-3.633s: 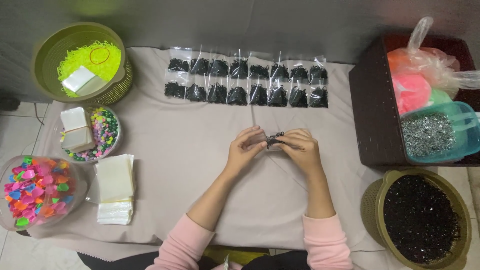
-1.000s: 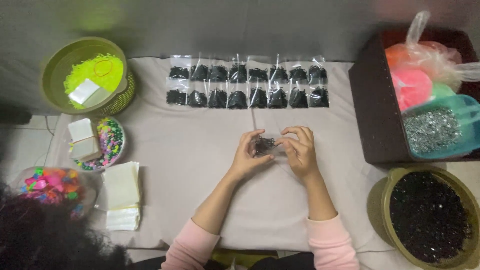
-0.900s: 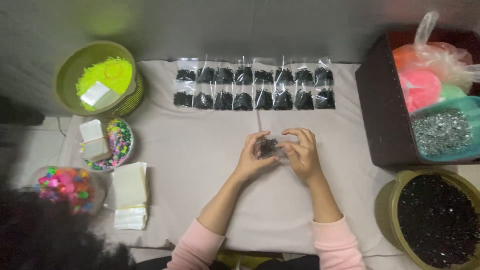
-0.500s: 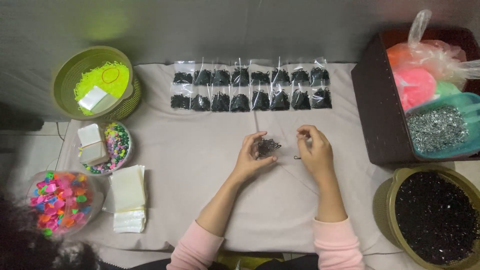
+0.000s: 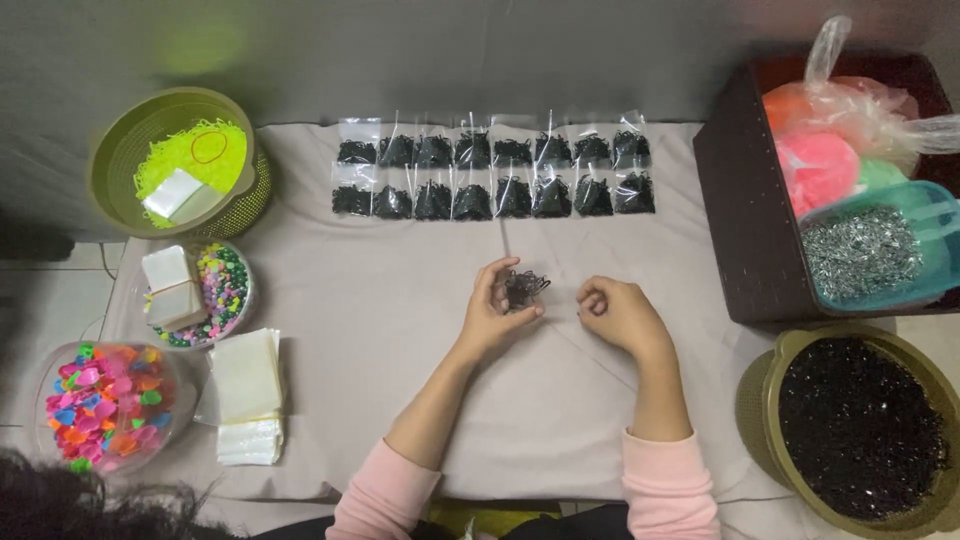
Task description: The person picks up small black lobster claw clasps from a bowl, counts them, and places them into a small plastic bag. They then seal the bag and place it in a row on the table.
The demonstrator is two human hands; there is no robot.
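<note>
The left hand pinches a small clear bag of black pieces between thumb and curled fingers, holding it just above the grey cloth. The right hand lies just right of the bag, apart from it, fingers curled loosely inward; whether they grip anything cannot be told. Beyond the bag, toward the far edge of the cloth, two rows of filled black bags lie side by side. Far right of the bag stands a dark box holding pink and orange sacks and a teal tub of silvery pieces; nearer the person on that side, an olive basket of black pieces. Far left of the bag are a green basket, a bowl of mixed beads, a stack of empty clear bags and a tub of bright beads.
</note>
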